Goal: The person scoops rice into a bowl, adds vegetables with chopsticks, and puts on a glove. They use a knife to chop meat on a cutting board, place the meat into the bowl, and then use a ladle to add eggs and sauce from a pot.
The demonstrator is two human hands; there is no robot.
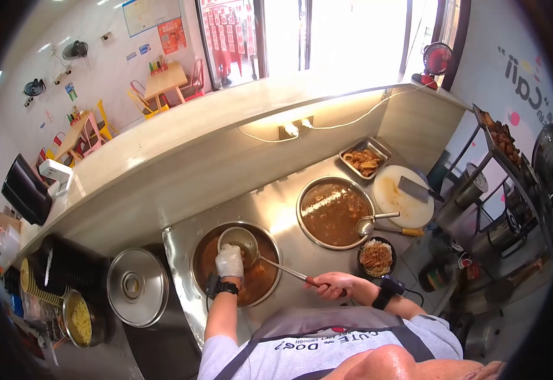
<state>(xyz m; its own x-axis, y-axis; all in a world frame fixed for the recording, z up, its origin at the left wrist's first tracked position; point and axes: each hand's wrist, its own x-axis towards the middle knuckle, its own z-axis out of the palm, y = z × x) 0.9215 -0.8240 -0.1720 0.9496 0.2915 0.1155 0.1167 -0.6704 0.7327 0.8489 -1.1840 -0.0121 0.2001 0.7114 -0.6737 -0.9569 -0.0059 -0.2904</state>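
Observation:
My right hand (332, 286) is closed around the red-brown end of a long-handled metal ladle (246, 239). The ladle's wide round bowl is over the left pot (276, 278), which holds brown broth. Whether the bowl has holes I cannot make out. My left hand (229, 262), in a clear plastic glove, is at the near-left side of the ladle's bowl; its fingertips are hidden. A dark bowl of rice (376, 257) topped with shredded food stands to the right of my right hand.
A second pot of brown stew (334, 212) has a smaller ladle (366, 226) at its rim. Beyond are a tray of braised food (364, 161) and a cleaver (414, 188) on a round board (390, 206). At left lie a steel lid (137, 287) and a noodle bowl (80, 320).

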